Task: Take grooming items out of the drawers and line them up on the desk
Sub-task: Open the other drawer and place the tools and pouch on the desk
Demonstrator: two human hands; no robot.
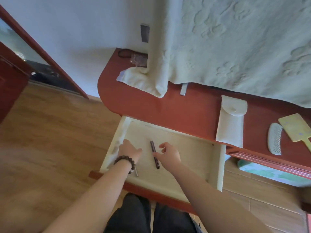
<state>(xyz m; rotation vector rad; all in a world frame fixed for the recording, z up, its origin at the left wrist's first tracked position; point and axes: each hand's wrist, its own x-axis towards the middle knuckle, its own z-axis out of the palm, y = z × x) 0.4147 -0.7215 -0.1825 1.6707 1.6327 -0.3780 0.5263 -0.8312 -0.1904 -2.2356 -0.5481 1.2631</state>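
A pale drawer (217,165) stands pulled out from the red desk (151,105). Inside it lies a slim dark stick-shaped item (154,153). My right hand (168,154) hovers just right of this stick, thumb touching its side and fingers loosely curled, holding nothing. My left hand (129,151), with a bead bracelet on the wrist, reaches into the drawer's left part with relaxed fingers. A small metal piece (136,172) shows under that wrist. On the desk lie a white pouch (231,121), a white comb (274,140) and a yellow hand mirror (296,127).
A cream towel (235,47) hangs down over the desk's back, with a fold (143,81) resting on the desktop. A small metal item (183,89), a dark hair tie (124,53) and a plastic packet (138,60) lie near the wall. Wooden floor spreads to the left.
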